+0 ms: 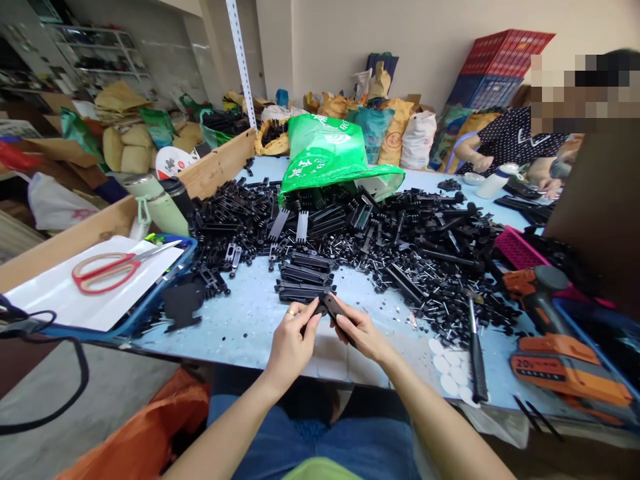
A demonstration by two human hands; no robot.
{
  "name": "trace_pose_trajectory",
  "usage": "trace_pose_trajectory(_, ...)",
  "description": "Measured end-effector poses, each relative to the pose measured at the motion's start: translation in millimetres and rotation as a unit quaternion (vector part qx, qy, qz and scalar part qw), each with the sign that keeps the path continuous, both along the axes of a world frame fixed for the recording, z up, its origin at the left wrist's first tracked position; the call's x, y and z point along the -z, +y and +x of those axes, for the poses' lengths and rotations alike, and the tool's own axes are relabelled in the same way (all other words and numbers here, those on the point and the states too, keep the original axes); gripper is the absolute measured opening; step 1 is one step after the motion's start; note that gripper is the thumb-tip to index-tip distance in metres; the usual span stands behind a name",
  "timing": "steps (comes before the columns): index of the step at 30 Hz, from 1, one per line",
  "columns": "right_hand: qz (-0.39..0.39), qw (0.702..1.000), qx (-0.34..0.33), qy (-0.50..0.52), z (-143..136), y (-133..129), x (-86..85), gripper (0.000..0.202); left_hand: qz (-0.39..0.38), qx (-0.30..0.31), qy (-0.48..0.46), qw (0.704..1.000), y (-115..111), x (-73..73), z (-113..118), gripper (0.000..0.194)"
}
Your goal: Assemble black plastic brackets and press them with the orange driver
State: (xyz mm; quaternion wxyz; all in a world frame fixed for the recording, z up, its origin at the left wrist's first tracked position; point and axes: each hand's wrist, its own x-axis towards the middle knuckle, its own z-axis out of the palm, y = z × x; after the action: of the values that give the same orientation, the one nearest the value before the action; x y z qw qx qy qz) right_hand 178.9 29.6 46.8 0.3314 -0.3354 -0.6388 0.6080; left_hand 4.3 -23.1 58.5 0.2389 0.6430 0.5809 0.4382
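My right hand [361,331] grips a long black plastic part [332,307] with a rounded end. Pinched at the upper end of that part is my left hand [296,333], its thumb and forefinger closed on a small black piece or the part's tip; which of the two I cannot tell. Both hands meet just above the front of the blue-topped table [240,313]. Right beyond them lies a short stack of similar black plastic parts [303,275]. Behind, a wide heap of black parts [235,213] and scattered pins [425,270] spreads out under a green sack [327,150].
On the right lie a hammer [477,353] and an orange cordless drill [560,367]. Red-handled scissors [107,272] rest on white paper over a blue tray [187,257] at left, beside a green bottle [159,207]. Across the table sits another person [520,137].
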Motion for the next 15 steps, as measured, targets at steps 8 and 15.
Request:
trace_pose_trajectory(8, 0.231, 0.931, -0.25, -0.133, -21.7, -57.9, -5.8, 0.042, 0.099, -0.049, -0.001, 0.994, 27.8, -38.3, -20.5, 0.034)
trace_pose_trajectory(15, -0.095, 0.993, 0.022, 0.07, -1.1, -21.9, -2.3, 0.051, -0.007, 0.014, -0.03, 0.999, 5.0, -33.7, -13.6, 0.035)
